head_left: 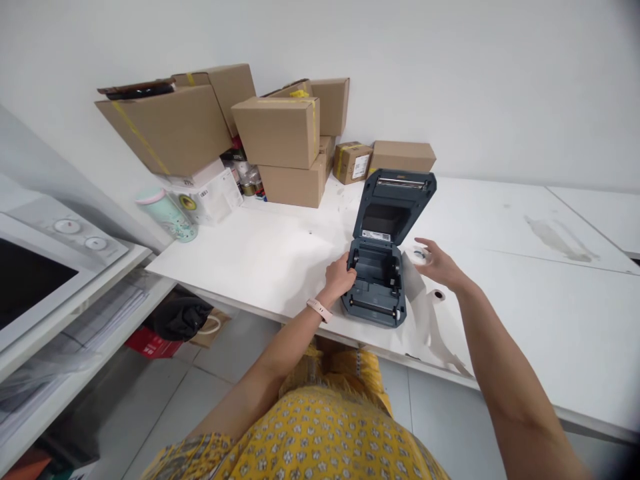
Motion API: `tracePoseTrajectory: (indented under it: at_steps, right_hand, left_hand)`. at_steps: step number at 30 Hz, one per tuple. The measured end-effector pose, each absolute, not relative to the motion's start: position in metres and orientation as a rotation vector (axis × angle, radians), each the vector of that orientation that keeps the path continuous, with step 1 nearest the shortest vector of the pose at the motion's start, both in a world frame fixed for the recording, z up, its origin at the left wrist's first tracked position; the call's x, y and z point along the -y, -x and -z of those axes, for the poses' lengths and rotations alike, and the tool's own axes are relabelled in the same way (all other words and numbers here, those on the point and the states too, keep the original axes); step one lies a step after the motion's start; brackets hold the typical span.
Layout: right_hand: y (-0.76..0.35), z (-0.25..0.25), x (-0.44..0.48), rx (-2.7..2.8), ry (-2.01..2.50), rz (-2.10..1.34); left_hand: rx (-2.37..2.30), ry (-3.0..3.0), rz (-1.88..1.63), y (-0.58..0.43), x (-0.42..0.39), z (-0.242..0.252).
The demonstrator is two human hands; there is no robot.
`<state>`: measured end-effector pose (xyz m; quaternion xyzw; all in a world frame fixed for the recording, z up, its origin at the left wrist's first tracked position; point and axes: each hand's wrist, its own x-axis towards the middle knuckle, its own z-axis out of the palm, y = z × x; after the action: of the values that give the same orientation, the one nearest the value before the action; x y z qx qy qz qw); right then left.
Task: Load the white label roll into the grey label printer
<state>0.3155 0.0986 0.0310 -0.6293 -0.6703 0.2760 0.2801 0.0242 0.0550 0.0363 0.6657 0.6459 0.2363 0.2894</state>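
Observation:
A dark grey label printer [373,293] stands on the white table with its lid [395,203] tipped up and its inside bare to view. My left hand [341,277] grips the printer's left side, with fingertips over the rim. Just right of the printer, my right hand [437,263] is closed around a white paper roll [416,255], which it partly hides. A loose strip of white paper [423,310] trails down toward the table edge. Beside it lies another small white roll [438,296] with a dark core.
Several cardboard boxes [285,137] are stacked against the wall, and smaller ones [403,157] sit behind the printer. A mint-green tumbler [170,217] stands at the table's left end. At far left is a microwave [55,253] on a shelf unit. The table [540,313] extends right.

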Motion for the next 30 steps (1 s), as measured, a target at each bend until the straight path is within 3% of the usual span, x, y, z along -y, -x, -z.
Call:
tracePoseTrajectory:
  at_steps: [7, 13, 19, 30]
  right_hand:
    - [-0.326, -0.019, -0.086, 1.819, 1.644, -0.732]
    - [-0.368, -0.013, -0.036, 1.540, 1.515, -1.117]
    - [-0.362, 0.005, 0.008, 1.651, 1.477, -1.337]
    - [-0.324, 0.015, 0.003, 1.784, 1.542, -1.042]
  left_hand:
    - [-1.720, -1.769, -0.618, -0.024, -0.055, -0.036]
    - [-1.716, -1.763, -0.604, -0.024, -0.054, -0.039]
    - [-1.735, -1.748, -0.592, -0.026, -0.053, -0.041]
    - [-1.739, -1.744, -0.599, -0.025, -0.051, -0.043]
